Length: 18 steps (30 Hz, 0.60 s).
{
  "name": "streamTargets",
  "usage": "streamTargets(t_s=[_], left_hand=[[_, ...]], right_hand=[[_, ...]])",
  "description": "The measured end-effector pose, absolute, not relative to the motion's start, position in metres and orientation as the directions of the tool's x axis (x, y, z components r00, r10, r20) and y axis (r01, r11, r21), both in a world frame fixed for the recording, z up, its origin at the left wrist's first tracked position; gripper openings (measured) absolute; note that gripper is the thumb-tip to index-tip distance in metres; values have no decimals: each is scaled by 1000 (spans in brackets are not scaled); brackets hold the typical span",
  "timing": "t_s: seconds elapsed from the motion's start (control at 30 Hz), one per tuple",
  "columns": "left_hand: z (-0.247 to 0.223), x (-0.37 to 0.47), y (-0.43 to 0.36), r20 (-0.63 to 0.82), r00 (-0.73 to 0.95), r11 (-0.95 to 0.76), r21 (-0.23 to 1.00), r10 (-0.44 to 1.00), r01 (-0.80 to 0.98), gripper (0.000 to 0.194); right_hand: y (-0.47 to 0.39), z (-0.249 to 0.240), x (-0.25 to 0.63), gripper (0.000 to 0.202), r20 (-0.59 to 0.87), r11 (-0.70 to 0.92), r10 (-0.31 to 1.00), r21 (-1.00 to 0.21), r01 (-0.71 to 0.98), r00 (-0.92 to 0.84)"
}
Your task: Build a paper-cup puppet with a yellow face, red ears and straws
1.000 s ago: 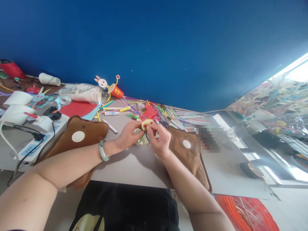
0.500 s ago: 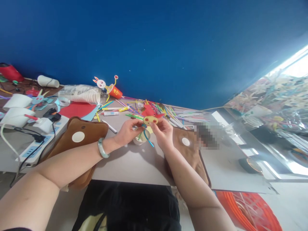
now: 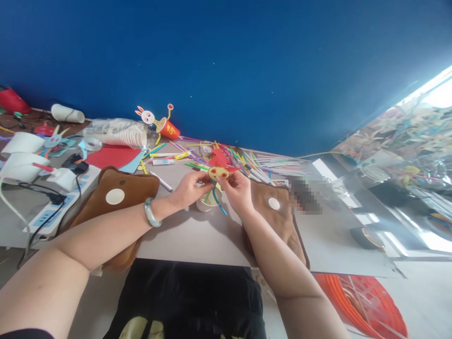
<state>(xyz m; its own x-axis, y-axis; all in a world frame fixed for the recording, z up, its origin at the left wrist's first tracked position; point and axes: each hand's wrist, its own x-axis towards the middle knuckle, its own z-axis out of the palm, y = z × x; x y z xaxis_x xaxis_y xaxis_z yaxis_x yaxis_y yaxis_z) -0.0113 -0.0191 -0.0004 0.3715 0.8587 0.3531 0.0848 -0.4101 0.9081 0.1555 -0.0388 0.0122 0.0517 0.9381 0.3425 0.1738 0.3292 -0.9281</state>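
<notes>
A round yellow paper face (image 3: 218,173) with red eyes and a red paper crest (image 3: 219,159) is held over a pale paper cup (image 3: 208,202). My left hand (image 3: 192,189) pinches at the face's left side, where a blue strip (image 3: 219,201) and a green one hang down by the cup. My right hand (image 3: 238,189) grips the face's right edge between thumb and fingers. The cup stands on the table, partly hidden behind my left fingers.
Brown cushions (image 3: 129,197) (image 3: 282,216) lie on both sides. Behind are loose coloured sticks (image 3: 261,165), a red cup with a rabbit face (image 3: 170,130), stacked cups (image 3: 123,135) and red paper (image 3: 115,156). A power strip (image 3: 52,209) with cables is at the left.
The yellow face has tilted a little, showing more of its front and the red crest standing more upright. Both hands keep their hold, and the view has shifted slightly.
</notes>
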Motion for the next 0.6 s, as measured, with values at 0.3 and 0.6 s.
streamTargets(t_s=[0.3, 0.6], left_hand=[[2, -13, -21, 323, 386, -388, 916, 864, 101, 27], [3, -11, -21, 289, 352, -328, 943, 890, 56, 34]], right_hand=[[-36, 9, 158, 35, 345, 337, 938, -929, 153, 25], [-38, 12, 157, 36, 361, 353, 932, -918, 182, 12]])
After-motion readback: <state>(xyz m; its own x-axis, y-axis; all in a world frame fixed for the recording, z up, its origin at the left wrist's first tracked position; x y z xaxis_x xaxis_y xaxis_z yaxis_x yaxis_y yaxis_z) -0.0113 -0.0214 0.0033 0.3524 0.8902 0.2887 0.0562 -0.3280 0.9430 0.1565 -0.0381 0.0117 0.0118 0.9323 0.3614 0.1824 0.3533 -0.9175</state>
